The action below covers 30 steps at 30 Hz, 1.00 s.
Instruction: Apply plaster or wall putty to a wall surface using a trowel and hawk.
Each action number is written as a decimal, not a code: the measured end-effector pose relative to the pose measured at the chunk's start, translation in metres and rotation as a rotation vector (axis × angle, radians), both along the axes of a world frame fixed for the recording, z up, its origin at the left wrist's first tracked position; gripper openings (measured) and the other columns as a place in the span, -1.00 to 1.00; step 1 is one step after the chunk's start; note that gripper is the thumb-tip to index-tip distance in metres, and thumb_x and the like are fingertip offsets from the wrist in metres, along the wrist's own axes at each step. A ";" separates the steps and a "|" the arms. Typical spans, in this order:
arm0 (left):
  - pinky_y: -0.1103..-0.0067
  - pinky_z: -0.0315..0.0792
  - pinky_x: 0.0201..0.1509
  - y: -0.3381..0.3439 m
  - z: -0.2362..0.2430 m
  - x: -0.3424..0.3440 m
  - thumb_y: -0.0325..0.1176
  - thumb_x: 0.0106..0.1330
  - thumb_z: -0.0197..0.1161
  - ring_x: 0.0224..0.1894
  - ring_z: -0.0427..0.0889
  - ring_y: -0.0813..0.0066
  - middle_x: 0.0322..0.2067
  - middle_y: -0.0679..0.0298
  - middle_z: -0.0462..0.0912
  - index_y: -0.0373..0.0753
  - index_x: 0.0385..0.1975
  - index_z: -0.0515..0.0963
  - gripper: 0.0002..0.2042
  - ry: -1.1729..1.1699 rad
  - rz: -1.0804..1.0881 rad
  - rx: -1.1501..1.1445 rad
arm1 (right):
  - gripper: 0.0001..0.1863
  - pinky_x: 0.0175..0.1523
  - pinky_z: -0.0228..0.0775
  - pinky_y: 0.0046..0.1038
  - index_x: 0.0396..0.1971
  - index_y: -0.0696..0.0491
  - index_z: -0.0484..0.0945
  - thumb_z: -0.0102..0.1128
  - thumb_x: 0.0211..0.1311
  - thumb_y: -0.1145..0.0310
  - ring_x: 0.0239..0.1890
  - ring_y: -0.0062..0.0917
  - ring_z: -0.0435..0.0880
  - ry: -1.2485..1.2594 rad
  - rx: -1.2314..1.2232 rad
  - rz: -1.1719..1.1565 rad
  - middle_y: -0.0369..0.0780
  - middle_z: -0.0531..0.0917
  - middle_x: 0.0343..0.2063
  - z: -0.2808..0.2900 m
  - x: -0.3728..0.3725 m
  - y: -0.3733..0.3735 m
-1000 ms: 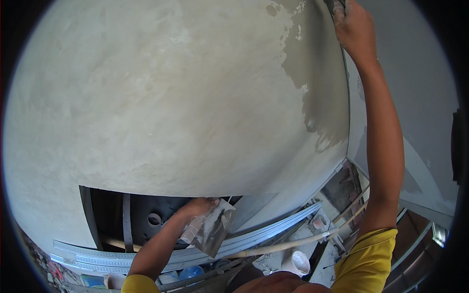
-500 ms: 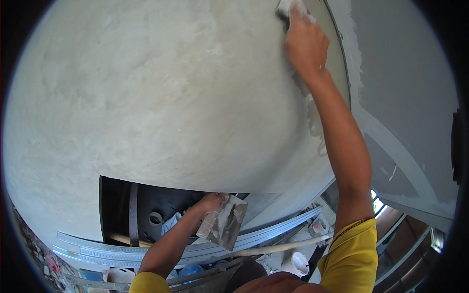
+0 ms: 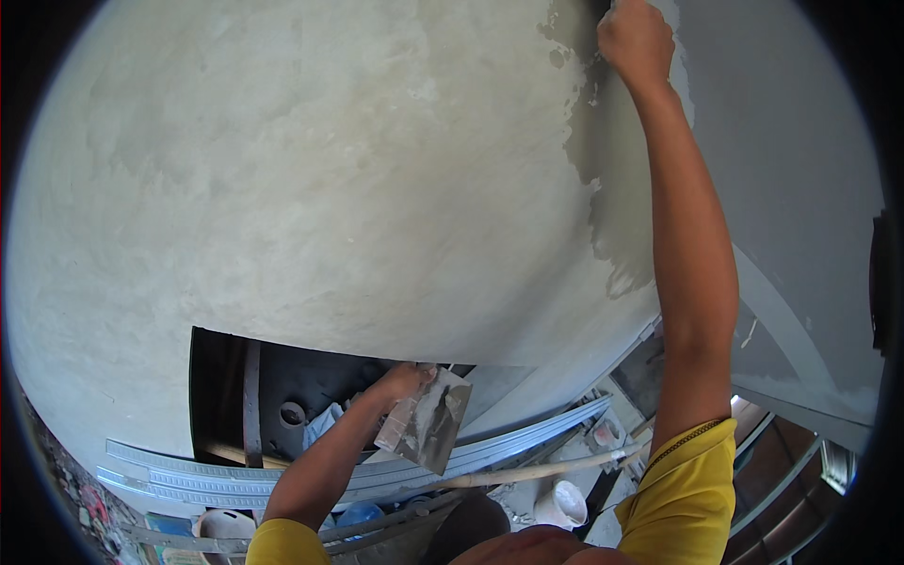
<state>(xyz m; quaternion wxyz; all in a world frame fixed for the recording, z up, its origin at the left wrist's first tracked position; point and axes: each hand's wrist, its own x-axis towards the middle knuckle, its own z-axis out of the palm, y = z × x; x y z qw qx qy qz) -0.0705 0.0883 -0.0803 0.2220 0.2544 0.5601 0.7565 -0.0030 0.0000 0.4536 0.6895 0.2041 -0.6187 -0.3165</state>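
My right hand is closed and raised to the top edge of the view, against the right margin of a pale plastered wall. It grips a putty knife, whose blade is almost wholly cut off by the frame now. Beneath it a darker, wet-looking band of plaster runs down with a ragged left border. Low in the middle, my left hand is wrapped round the far end of a rectangular steel trowel. Grey-white plaster smears its flat face, held in front of the wall's opening.
A dark rectangular opening cuts the wall's lower part, with a round container inside. Metal profiles and a bamboo pole cross below it. A white bucket stands lower right. A grey panel adjoins at right.
My right hand has swept right with the putty knife, to the wall's edge, leaving more of the wet plaster band in sight. My left hand and its trowel have barely shifted.
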 end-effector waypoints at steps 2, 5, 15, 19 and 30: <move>0.43 0.27 0.27 0.000 -0.011 -0.003 -0.28 0.34 0.18 0.17 0.46 0.17 0.14 -0.05 0.47 -0.43 0.23 0.31 -0.48 0.024 0.016 0.022 | -0.54 -0.11 0.46 -0.03 0.08 0.16 0.44 -0.08 0.12 0.57 -0.19 0.06 0.62 -0.076 0.006 -0.017 0.08 0.65 -0.25 -0.038 -0.003 0.001; 0.44 0.25 0.28 -0.010 0.004 0.004 -0.28 0.34 0.18 0.18 0.46 0.16 0.16 -0.07 0.46 -0.43 0.24 0.30 -0.47 0.033 0.010 0.038 | -0.54 -0.19 0.50 -0.03 0.05 0.09 0.46 -0.04 0.09 0.59 -0.25 0.05 0.65 -0.163 0.088 -0.042 0.01 0.68 -0.26 -0.092 0.005 0.024; 0.51 0.26 0.21 0.004 -0.007 -0.004 -0.33 0.30 0.21 0.07 0.48 0.32 0.01 0.08 0.57 -0.40 0.12 0.45 -0.57 0.020 0.052 0.062 | -0.56 -0.03 0.42 -0.02 0.08 0.24 0.42 -0.13 0.17 0.56 -0.15 0.08 0.59 -0.027 -0.076 -0.031 0.16 0.62 -0.25 -0.003 0.006 0.009; 0.52 0.25 0.21 0.001 -0.007 -0.003 -0.33 0.28 0.21 0.07 0.48 0.34 0.01 0.10 0.57 -0.40 0.11 0.46 -0.58 0.109 0.078 0.013 | -0.57 -0.03 0.41 -0.01 0.07 0.25 0.41 -0.14 0.18 0.56 -0.15 0.09 0.59 0.015 -0.075 -0.025 0.17 0.62 -0.25 0.012 -0.004 -0.007; 0.52 0.30 0.15 -0.007 -0.001 0.004 -0.34 0.27 0.22 0.02 0.50 0.34 -0.01 0.10 0.56 -0.38 0.14 0.43 -0.55 0.030 0.087 0.054 | -0.57 -0.03 0.39 0.00 0.08 0.26 0.41 -0.11 0.17 0.57 -0.13 0.06 0.59 -0.112 -0.104 -0.129 0.14 0.62 -0.21 -0.070 -0.004 -0.015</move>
